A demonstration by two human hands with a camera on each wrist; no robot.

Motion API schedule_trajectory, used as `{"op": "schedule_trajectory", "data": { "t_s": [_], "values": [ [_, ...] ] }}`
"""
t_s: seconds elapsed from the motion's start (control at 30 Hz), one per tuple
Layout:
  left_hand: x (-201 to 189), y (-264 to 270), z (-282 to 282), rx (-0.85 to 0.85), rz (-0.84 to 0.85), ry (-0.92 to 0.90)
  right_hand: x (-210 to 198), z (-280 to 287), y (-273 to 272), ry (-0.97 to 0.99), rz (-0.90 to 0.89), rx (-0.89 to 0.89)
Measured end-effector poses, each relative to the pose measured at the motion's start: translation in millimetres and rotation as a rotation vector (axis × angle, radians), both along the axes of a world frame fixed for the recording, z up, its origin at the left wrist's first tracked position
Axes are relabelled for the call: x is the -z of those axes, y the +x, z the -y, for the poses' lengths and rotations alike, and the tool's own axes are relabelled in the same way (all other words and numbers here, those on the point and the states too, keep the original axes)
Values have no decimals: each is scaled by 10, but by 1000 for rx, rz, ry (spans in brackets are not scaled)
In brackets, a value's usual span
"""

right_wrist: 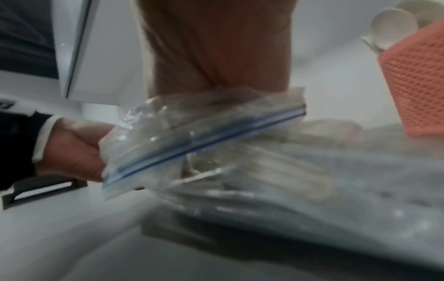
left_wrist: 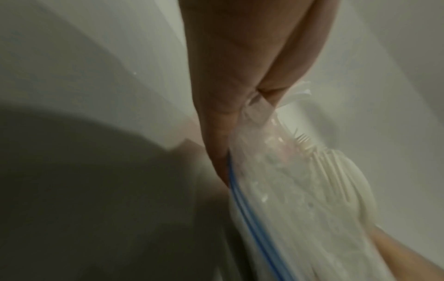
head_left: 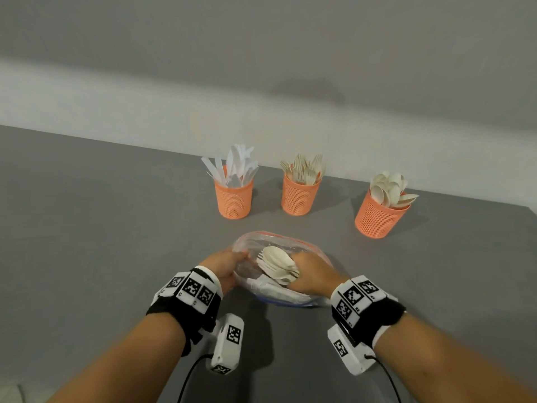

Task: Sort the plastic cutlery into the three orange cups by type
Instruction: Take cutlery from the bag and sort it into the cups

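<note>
Three orange mesh cups stand in a row on the grey table: the left cup (head_left: 233, 199) holds white knives, the middle cup (head_left: 299, 199) holds forks, and the right cup (head_left: 377, 216) (right_wrist: 418, 79) holds spoons. Nearer to me lies a clear zip bag (head_left: 261, 242) (left_wrist: 264, 190) (right_wrist: 204, 136) with more cutlery inside. My left hand (head_left: 232, 264) (left_wrist: 252, 95) pinches the bag's left rim. My right hand (head_left: 308, 271) reaches into the bag's mouth and grips a bundle of cream spoons (head_left: 277, 261), with a fork among them. In the right wrist view the plastic hides its fingers.
The grey table (head_left: 101, 228) ends at a far edge just behind the cups, with a pale wall beyond. Wrist-mounted cameras and their cables hang below both forearms near the front edge.
</note>
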State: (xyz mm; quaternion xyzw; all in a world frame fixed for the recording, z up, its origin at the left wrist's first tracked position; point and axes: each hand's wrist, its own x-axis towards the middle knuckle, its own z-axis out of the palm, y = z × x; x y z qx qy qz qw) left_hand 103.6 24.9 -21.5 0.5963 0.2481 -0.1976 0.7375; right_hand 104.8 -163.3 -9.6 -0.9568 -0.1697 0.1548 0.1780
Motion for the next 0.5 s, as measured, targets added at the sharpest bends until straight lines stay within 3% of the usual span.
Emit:
{"op": "schedule_trajectory", "data": {
  "t_s": [0.2, 0.37, 0.5],
  "values": [
    [-6, 22, -19, -97, 14, -37, 4, 5, -6, 137, 104, 22],
    [-16, 84, -37, -44, 72, 143, -259, 125, 94, 530, -65, 254],
    [-3, 81, -44, 23, 71, 315, -416, 166, 122, 789, -98, 374]
  ]
}}
